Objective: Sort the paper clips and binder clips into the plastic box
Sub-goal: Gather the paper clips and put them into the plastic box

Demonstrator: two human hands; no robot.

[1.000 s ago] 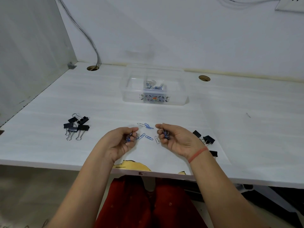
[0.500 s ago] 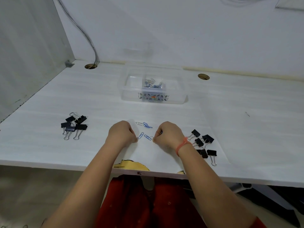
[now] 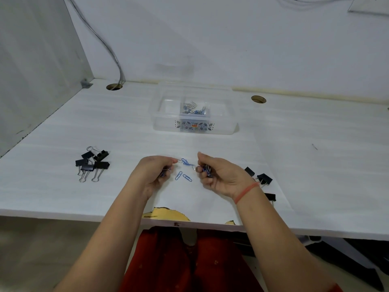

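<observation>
On the white desk [image 3: 294, 165], both hands gather blue paper clips.

Left hand [image 3: 154, 175] is curled around a few clips and pinches one at its fingertips; right hand [image 3: 221, 178] is closed on a small bunch of clips [image 3: 207, 170]. Two loose paper clips [image 3: 183, 177] lie between them. Binder clips [image 3: 92, 163] sit to the left, more binder clips [image 3: 263, 179] by the right wrist. Farther back, the plastic box [image 3: 223, 125] holds paper clips.

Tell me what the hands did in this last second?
Both hands dipped knuckles-up to the desk, then rolled back open. The left hand and right hand now pinch the upper loose clips, each keeping its bunch. Two paper clips, the binder clips and the plastic box stayed put.
</observation>
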